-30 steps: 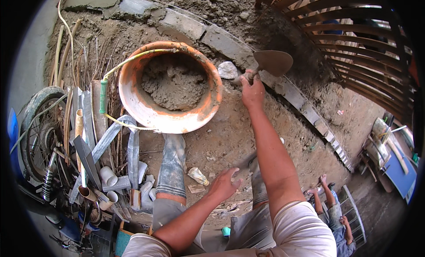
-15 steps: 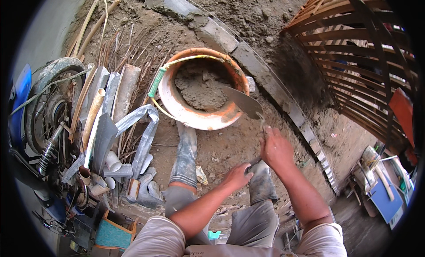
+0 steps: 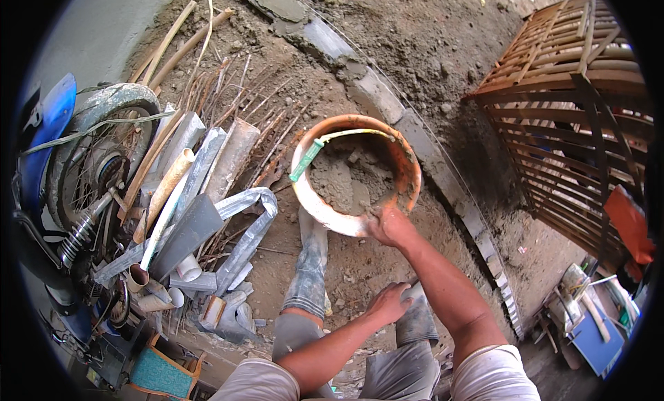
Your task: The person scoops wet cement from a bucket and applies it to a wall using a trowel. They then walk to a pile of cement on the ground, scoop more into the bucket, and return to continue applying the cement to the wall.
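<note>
An orange bucket [image 3: 418,167] with a pale, mortar-smeared inside holds wet grey mortar [image 3: 335,176]. A handle with a green grip [image 3: 306,160] lies across its rim. My right hand [image 3: 391,226] is at the near right rim, closed around a trowel whose handle it hides. The grey trowel blade [image 3: 360,195] dips into the mortar. My left hand [image 3: 389,303] rests by the top of my right boot [image 3: 415,319], fingers loosely stretched, with nothing visible in it.
A low block course [image 3: 422,140] with a string line runs diagonally right of the bucket. A slatted wooden structure [image 3: 553,117] stands beyond. At left are metal channels and pipes [image 3: 197,225], thin sticks [image 3: 259,117] and a motorcycle wheel [image 3: 100,155].
My right hand has moved forward and left to the bucket, bringing the trowel blade from outside the rim into the mortar. My left hand sits lower in the picture, as the view has shifted.
</note>
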The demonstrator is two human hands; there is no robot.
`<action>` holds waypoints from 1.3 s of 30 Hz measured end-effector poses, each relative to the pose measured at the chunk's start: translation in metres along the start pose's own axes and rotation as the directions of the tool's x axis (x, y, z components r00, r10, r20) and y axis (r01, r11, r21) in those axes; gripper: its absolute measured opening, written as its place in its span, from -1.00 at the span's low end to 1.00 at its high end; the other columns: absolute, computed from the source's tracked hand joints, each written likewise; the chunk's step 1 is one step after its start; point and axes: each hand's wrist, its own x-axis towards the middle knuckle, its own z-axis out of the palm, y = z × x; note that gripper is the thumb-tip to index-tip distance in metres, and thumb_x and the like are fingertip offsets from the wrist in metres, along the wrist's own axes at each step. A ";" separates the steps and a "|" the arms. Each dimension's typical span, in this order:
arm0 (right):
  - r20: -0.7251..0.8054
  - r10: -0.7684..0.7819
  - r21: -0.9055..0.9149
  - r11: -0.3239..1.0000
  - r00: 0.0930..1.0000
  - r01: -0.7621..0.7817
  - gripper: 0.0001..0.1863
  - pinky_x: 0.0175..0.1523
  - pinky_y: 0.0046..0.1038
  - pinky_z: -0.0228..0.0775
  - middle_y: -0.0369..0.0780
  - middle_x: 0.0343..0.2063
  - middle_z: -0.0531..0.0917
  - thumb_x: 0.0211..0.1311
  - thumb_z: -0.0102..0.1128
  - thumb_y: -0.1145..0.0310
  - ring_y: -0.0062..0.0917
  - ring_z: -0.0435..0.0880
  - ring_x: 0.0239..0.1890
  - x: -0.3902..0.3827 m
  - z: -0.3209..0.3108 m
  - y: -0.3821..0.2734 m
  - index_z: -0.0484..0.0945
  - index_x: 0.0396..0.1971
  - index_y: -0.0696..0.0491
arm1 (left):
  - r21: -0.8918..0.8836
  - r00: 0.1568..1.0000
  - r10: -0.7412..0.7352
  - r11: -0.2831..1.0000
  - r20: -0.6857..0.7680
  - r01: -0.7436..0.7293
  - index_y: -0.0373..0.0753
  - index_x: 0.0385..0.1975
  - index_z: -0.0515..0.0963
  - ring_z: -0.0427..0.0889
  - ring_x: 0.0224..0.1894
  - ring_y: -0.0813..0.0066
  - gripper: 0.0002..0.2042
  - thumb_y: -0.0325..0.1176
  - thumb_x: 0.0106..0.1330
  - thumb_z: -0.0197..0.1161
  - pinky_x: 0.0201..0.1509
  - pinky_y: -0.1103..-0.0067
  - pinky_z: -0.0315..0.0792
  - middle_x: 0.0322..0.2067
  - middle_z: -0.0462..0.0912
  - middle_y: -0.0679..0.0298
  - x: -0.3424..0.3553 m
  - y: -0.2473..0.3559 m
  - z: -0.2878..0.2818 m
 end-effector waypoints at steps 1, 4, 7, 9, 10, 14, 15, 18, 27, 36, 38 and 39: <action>0.012 -0.027 0.025 0.999 1.000 0.027 -0.57 -0.03 -0.11 0.51 0.15 -0.33 0.66 0.15 0.19 0.11 0.01 0.67 -0.19 0.000 -0.004 0.016 0.62 -0.21 0.21 | -0.036 0.999 -0.007 0.999 -0.038 0.005 -0.24 0.13 0.47 0.45 0.20 0.01 -0.53 -0.14 0.29 0.23 0.28 0.27 0.33 0.10 0.50 -0.04 0.000 0.005 0.002; 0.073 -0.082 0.130 0.989 0.994 0.072 -0.56 -0.04 -0.14 0.50 0.14 -0.32 0.66 0.13 0.22 0.10 -0.02 0.67 -0.17 -0.010 -0.017 0.028 0.62 -0.16 0.16 | -0.059 0.999 -0.041 0.997 -0.030 0.039 -0.24 0.15 0.46 0.45 0.21 0.03 -0.52 -0.13 0.30 0.23 0.29 0.28 0.32 0.12 0.50 -0.02 -0.004 0.009 -0.003; 0.029 -0.156 0.142 0.978 0.987 0.150 -0.56 -0.04 -0.17 0.49 0.10 -0.28 0.67 0.14 0.22 0.10 -0.03 0.66 -0.17 -0.025 -0.024 0.040 0.63 -0.08 0.09 | -0.048 0.996 -0.081 0.996 -0.027 0.080 -0.24 0.16 0.46 0.44 0.23 0.05 -0.52 -0.13 0.30 0.23 0.31 0.29 0.31 0.15 0.49 -0.01 0.000 0.010 -0.002; -0.046 -0.238 0.150 0.958 0.970 0.243 -0.55 -0.04 -0.17 0.49 0.09 -0.27 0.67 0.15 0.22 0.10 -0.03 0.66 -0.16 -0.043 -0.030 0.045 0.62 -0.04 0.07 | -0.014 0.995 -0.090 0.996 -0.045 0.089 -0.23 0.17 0.45 0.43 0.24 0.05 -0.51 -0.13 0.30 0.23 0.31 0.29 0.31 0.16 0.48 -0.01 0.002 0.013 -0.002; -0.071 -0.266 0.144 0.951 0.961 0.274 -0.55 -0.04 -0.18 0.49 0.09 -0.26 0.67 0.16 0.22 0.10 -0.03 0.66 -0.16 -0.051 -0.035 0.049 0.62 -0.02 0.06 | 0.003 0.994 -0.090 0.996 -0.054 0.091 -0.23 0.17 0.45 0.43 0.24 0.06 -0.51 -0.13 0.30 0.23 0.31 0.29 0.31 0.16 0.48 -0.01 0.005 0.017 -0.002; -0.074 -0.251 0.154 0.953 0.965 0.260 -0.50 -0.02 -0.19 0.49 0.10 -0.22 0.67 0.18 0.22 0.10 -0.01 0.65 -0.14 -0.099 -0.062 0.043 0.58 0.06 0.09 | 0.161 0.995 -0.090 0.982 -0.044 0.095 -0.19 0.18 0.45 0.46 0.22 0.05 -0.50 -0.12 0.27 0.25 0.29 0.28 0.33 0.15 0.51 0.01 0.009 0.026 -0.005; -0.160 -0.303 0.166 0.930 0.939 0.328 -0.46 -0.07 -0.22 0.49 0.13 -0.24 0.66 0.18 0.24 0.11 -0.07 0.69 -0.21 -0.114 -0.066 0.043 0.56 0.07 0.18 | 0.160 0.992 -0.097 0.981 -0.076 0.108 -0.19 0.17 0.46 0.46 0.21 0.05 -0.50 -0.12 0.27 0.25 0.28 0.28 0.34 0.14 0.51 0.01 0.003 0.036 -0.010; -0.030 -0.109 0.229 0.967 0.994 0.113 -0.43 -0.12 -0.27 0.49 0.14 -0.25 0.66 0.18 0.25 0.11 -0.17 0.69 -0.30 -0.169 -0.103 0.026 0.54 0.05 0.24 | 0.138 0.981 -0.096 0.983 -0.168 0.120 -0.19 0.16 0.47 0.47 0.20 0.05 -0.51 -0.12 0.27 0.26 0.26 0.28 0.36 0.13 0.52 0.01 -0.018 0.068 -0.016; -0.239 -0.067 0.157 0.982 0.969 0.106 -0.49 0.12 -0.36 0.43 0.11 -0.05 0.64 0.12 0.21 0.29 -0.13 0.65 0.01 -0.166 -0.196 0.002 0.53 0.03 0.32 | 0.014 0.990 0.124 0.992 -0.060 -0.124 -0.14 0.19 0.43 0.46 0.19 0.02 -0.51 -0.15 0.28 0.23 0.26 0.25 0.34 0.10 0.49 0.02 -0.020 0.123 -0.030; -0.559 -0.126 -0.119 0.990 0.819 0.072 -0.58 -0.07 -0.15 0.48 0.05 -0.26 0.64 0.17 0.13 0.23 -0.01 0.64 -0.21 0.112 -0.191 -0.032 0.53 0.02 0.08 | -0.014 0.968 0.018 1.000 0.251 -0.015 -0.13 0.29 0.32 0.34 0.28 -0.01 -0.44 -0.08 0.32 0.20 0.34 0.23 0.26 0.21 0.37 0.03 -0.004 0.089 -0.085; -0.649 -0.189 -0.267 0.964 0.737 0.011 -0.57 -0.03 -0.10 0.48 -0.02 -0.14 0.62 0.20 0.15 0.22 -0.06 0.63 -0.12 0.162 -0.191 -0.039 0.50 0.06 0.03 | -0.053 0.947 0.056 0.998 0.317 -0.041 -0.13 0.30 0.31 0.33 0.29 -0.01 -0.44 -0.08 0.34 0.19 0.36 0.23 0.25 0.23 0.35 0.02 0.000 0.092 -0.090; -0.643 -0.115 -0.243 0.968 0.757 -0.059 -0.57 0.00 -0.11 0.47 -0.05 -0.10 0.60 0.21 0.15 0.22 -0.07 0.62 -0.10 0.176 -0.186 -0.054 0.49 0.07 0.03 | -0.017 0.947 0.039 0.999 0.318 -0.035 -0.14 0.30 0.30 0.33 0.30 0.00 -0.44 -0.08 0.35 0.17 0.35 0.23 0.26 0.23 0.34 0.01 -0.003 0.090 -0.093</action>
